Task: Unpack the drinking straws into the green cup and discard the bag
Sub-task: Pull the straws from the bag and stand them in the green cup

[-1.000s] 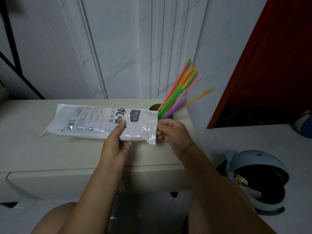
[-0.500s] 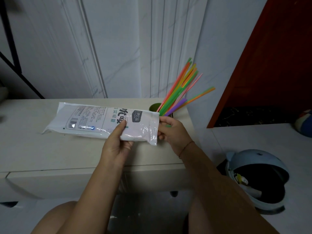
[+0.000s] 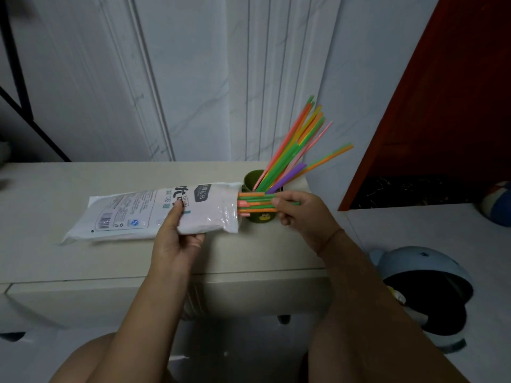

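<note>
I saw my right hand (image 3: 301, 214) had pinched fresh straws (image 3: 253, 203) partway out of the bag (image 3: 154, 211), gripped in my left hand (image 3: 177, 239), ready for the green cup (image 3: 253, 180).

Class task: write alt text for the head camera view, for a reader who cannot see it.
A person's right hand pulls a bunch of orange and green straws from a white plastic bag that the left hand holds. Behind them on the counter, a green cup already holds straws; a blue bin sits lower right.
</note>
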Demonstrator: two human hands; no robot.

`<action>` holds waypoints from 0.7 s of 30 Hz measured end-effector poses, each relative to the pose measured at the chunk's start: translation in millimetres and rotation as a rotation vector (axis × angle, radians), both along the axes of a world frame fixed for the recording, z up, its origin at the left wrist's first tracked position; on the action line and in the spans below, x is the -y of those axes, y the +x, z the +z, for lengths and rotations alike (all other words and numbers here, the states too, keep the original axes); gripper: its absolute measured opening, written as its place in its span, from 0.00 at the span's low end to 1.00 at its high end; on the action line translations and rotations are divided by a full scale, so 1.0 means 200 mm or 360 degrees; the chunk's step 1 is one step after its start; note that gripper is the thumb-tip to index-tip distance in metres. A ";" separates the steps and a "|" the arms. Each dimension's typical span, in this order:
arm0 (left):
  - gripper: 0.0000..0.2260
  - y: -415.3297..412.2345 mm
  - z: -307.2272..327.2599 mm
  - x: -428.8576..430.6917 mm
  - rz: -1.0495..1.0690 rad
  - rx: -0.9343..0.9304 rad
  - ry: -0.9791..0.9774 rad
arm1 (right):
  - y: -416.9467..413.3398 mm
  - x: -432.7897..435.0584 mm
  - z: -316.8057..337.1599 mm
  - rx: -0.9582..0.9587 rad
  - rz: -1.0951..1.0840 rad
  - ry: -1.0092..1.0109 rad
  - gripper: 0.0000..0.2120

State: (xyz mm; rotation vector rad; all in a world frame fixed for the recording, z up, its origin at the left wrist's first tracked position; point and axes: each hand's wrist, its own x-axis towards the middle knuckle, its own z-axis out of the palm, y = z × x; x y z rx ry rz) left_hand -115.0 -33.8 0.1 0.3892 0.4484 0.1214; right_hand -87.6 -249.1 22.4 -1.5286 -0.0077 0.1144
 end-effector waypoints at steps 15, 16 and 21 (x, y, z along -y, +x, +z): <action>0.14 -0.01 0.02 0.09 -0.0033 -0.0052 -0.0025 | -0.05 -0.09 -0.04 -0.0119 0.0068 0.0240 0.04; 0.12 -0.02 0.02 0.09 -0.0046 -0.0057 -0.0021 | -0.06 -0.11 -0.03 -0.0112 0.0082 0.0216 0.05; 0.14 0.00 0.01 0.06 -0.0002 -0.0103 -0.0018 | -0.06 -0.10 -0.01 -0.0080 0.0011 0.0241 0.06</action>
